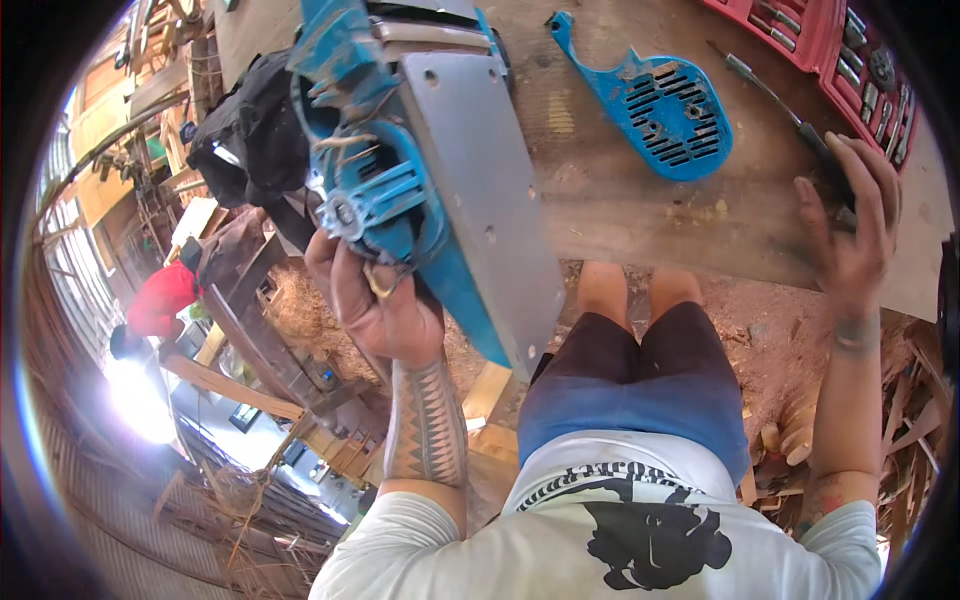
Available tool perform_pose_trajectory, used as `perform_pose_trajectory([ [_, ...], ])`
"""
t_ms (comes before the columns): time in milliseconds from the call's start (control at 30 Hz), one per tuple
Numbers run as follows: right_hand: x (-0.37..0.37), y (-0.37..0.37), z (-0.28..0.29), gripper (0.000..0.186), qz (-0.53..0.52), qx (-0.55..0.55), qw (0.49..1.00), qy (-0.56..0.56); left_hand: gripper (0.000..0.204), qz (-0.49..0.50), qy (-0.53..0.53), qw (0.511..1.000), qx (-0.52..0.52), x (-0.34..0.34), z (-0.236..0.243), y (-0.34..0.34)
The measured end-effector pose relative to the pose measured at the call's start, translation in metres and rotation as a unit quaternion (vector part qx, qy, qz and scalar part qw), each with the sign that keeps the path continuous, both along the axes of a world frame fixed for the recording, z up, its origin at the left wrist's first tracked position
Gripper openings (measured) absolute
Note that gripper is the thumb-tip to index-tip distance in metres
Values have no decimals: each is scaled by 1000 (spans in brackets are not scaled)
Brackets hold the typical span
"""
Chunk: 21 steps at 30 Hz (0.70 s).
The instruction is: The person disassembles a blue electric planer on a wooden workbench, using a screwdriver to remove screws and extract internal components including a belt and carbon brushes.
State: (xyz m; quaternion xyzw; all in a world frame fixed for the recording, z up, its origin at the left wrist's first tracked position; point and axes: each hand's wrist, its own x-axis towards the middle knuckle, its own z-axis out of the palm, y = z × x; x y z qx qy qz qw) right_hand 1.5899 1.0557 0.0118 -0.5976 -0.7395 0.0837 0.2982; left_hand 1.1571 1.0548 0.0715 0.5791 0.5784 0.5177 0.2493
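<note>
My left hand [390, 310] is closed around the lower end of a blue electric planer [480, 190], which is tilted up on its side at the left of the table. Its long grey metal sole faces right, and its open end shows blue ribs and a round metal part. At the table's right, the fingers and thumb of my right hand [858, 225] are around the black handle of a screwdriver [815, 140]. The screwdriver's shaft points away toward the far side. Between my hands, apart from both, a blue slotted cover [672, 125] with a curved arm lies flat.
A red socket case [822, 75] with several metal sockets stands open at the far right of the wooden table [640, 225]. Black cloth [250, 130] lies beyond the planer. A person in red [165, 300] bends over timber at the left. Wood shavings cover the ground.
</note>
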Motion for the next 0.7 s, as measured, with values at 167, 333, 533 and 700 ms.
perform_pose_trajectory([
  [167, -48, 1, 45, 43, 77, 67, 995, -1, 40, -36, -11, 999, -9, 3, 3, 6],
  [333, -159, 16, 84, 39, 192, 19, 953, 235, 28, -32, -56, 998, 24, 5, 1, 8],
  [533, -227, 29, 109, 35, 205, -18, 960, 189, 20, -36, -48, 998, 24, 2, -3, 8],
  [700, -240, 29, 105, 32, 168, -13, 973, 160, 27, -74, -15, 996, 53, -3, 3, 16],
])
